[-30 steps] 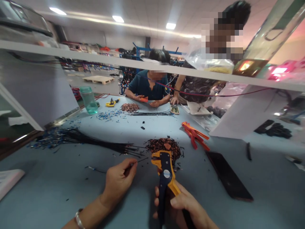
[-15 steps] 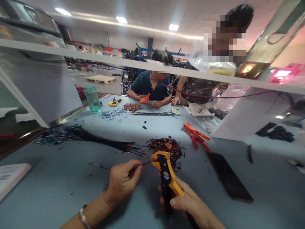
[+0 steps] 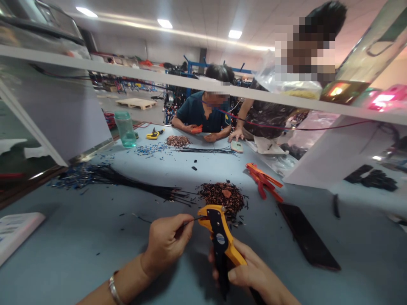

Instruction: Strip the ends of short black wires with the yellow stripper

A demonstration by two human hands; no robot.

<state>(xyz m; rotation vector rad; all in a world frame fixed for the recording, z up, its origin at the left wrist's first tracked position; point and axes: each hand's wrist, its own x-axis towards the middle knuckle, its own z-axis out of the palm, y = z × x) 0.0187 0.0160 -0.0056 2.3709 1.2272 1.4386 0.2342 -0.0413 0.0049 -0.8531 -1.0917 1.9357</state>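
1. Hands met over the blue worktable (image 3: 79, 250): the left hand (image 3: 167, 243) pinched a thin black wire (image 3: 194, 219), its tip fed into the head of the yellow wire stripper (image 3: 219, 233) clenched in the right hand (image 3: 254, 277)
2. Stripped scraps lay heaped in a brown pile (image 3: 222, 195) just beyond the tool
3. Many black wires (image 3: 127, 182) lay bundled at left, apparently unprocessed

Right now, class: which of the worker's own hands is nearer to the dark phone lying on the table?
Right. The right hand, gripping the yellow wire stripper, sits just left of the phone. The left hand, pinching a thin wire, is farther away, beyond the stripper.
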